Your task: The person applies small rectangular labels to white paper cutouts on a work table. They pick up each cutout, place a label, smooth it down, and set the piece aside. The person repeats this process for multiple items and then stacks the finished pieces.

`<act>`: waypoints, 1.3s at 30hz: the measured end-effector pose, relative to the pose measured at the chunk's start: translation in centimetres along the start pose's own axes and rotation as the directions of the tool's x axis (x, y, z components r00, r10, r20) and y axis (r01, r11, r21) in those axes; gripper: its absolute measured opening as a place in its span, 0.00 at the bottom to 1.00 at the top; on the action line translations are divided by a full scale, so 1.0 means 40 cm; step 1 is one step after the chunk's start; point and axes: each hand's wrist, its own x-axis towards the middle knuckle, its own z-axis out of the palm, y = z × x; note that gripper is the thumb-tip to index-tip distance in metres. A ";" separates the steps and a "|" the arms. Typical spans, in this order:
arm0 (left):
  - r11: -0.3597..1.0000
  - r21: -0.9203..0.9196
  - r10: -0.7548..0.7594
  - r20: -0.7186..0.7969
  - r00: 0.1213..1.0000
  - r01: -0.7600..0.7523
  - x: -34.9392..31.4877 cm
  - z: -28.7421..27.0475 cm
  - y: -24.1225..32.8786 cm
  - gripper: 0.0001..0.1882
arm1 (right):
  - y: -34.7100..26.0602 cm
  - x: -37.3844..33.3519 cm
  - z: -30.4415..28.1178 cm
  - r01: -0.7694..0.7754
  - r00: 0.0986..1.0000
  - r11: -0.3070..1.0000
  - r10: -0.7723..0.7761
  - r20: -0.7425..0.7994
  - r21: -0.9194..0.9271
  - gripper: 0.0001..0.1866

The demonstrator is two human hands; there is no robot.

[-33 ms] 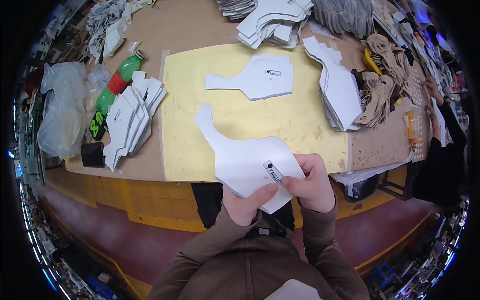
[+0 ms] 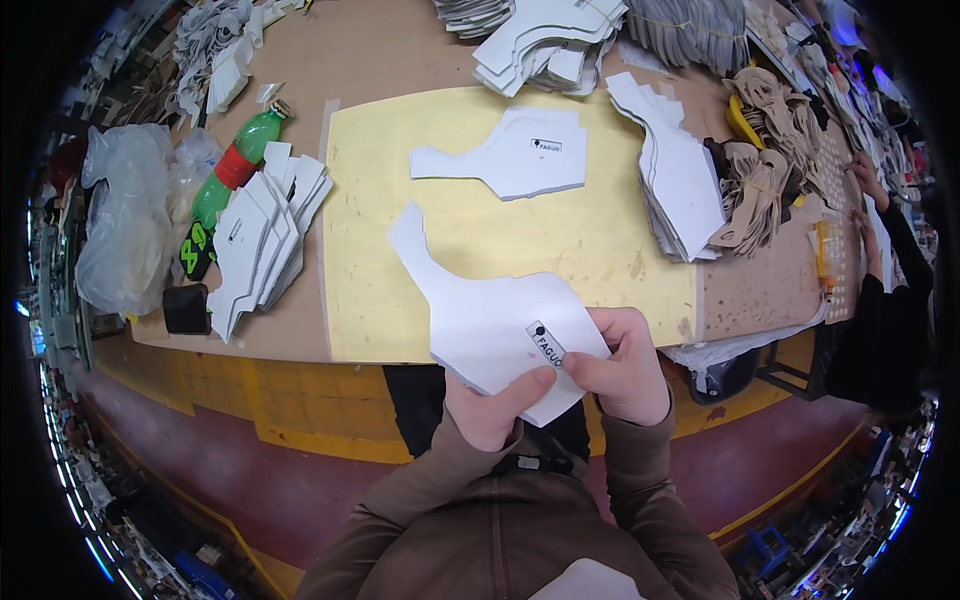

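Note:
Both my hands hold a white cut-out sheet piece (image 2: pixel 490 310) with a narrow tail and a small printed label, over the near edge of the table. My left hand (image 2: pixel 490 410) grips its lower edge, thumb on top and fingers hidden underneath. My right hand (image 2: pixel 630 370) pinches the right edge, its thumb by the label. Beyond it, similar white pieces (image 2: pixel 535 160) lie flat on the yellow sheet (image 2: pixel 380 240). A fanned stack of white pieces (image 2: pixel 255 240) sits at the left, and another stack (image 2: pixel 675 180) at the right.
A green bottle (image 2: pixel 212 195), a clear plastic bag (image 2: pixel 125 220) and a dark flat object (image 2: pixel 186 310) stand at the left. White bundles (image 2: pixel 550 50) lie at the back; tan strap-like bundles (image 2: pixel 755 190) at the right. Another person's arms (image 2: pixel 885 230) reach in at far right.

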 end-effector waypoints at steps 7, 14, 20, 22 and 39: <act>0.995 0.099 0.022 -0.057 0.998 -0.016 0.013 -0.004 0.000 0.30 | 0.025 0.008 -0.002 0.147 0.987 0.977 -0.155 -0.041 -0.152 0.11; 0.984 0.145 0.133 -0.220 0.966 -0.103 0.013 0.026 -0.009 0.29 | 0.034 0.008 0.004 0.088 0.996 0.987 -0.083 -0.043 0.131 0.09; 0.935 0.266 0.286 -0.178 0.941 -0.234 0.017 0.029 -0.026 0.26 | 0.071 0.008 0.027 0.225 0.969 0.945 -0.192 -0.155 0.237 0.08; 0.945 0.123 0.319 -0.160 0.934 -0.302 0.018 0.029 -0.037 0.25 | 0.073 0.009 0.014 0.303 0.951 0.927 -0.280 -0.130 0.222 0.07; 0.964 0.052 0.264 -0.250 0.932 -0.259 0.010 0.022 -0.058 0.26 | 0.070 0.012 0.016 0.284 0.944 0.959 -0.283 -0.170 -0.020 0.09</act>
